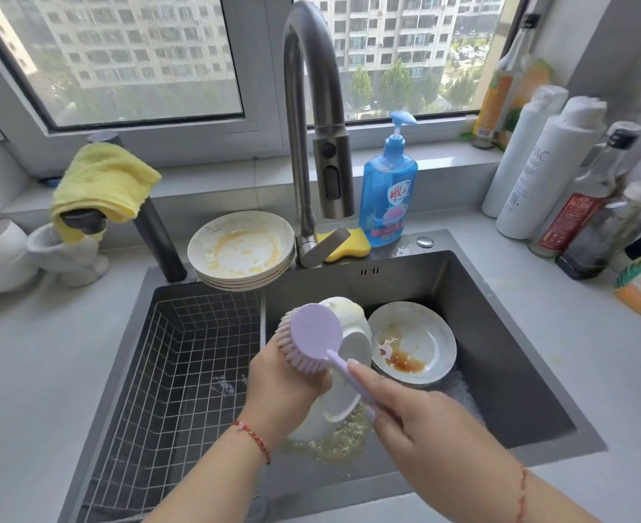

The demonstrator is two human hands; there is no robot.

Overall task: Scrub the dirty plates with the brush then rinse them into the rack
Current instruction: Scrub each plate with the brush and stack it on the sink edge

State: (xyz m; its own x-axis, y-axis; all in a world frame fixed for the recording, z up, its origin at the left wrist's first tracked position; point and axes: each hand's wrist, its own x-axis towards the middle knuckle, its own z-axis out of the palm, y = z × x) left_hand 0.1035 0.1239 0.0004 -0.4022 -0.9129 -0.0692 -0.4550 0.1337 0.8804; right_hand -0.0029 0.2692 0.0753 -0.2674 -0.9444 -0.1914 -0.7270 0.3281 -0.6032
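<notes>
Fingers of the right hand (406, 413) curl round the lilac handle of the dish brush (313, 335), index finger laid along it; left hand (285, 383) grips the tilted white plate (343, 375) on its left edge, fingertips hidden behind brush head and plate. Brush bristles face left, toward the plate's hidden front; contact not clear.

Grey sink (500, 334) fills the middle. Wire rack (183, 356) sits in its left half. Held plate is over the right basin, lower rim near the foamy yellow scum (339, 441) on the basin floor. Second dirty plate (411, 341), brown sauce stains, leans just right of the held one, against the far-right basin floor. Stack of dirty plates (241, 251), orange smears on top one, on the far sink edge, left of the faucet (311, 126). Blue soap pump bottle (387, 190) right of faucet, yellow sponge (349, 245) at its base. Yellow cloth (103, 179) draped over a dark tap far left. Bottles (545, 171) clustered far right on the counter. Red string bracelet (253, 439) on left wrist.
</notes>
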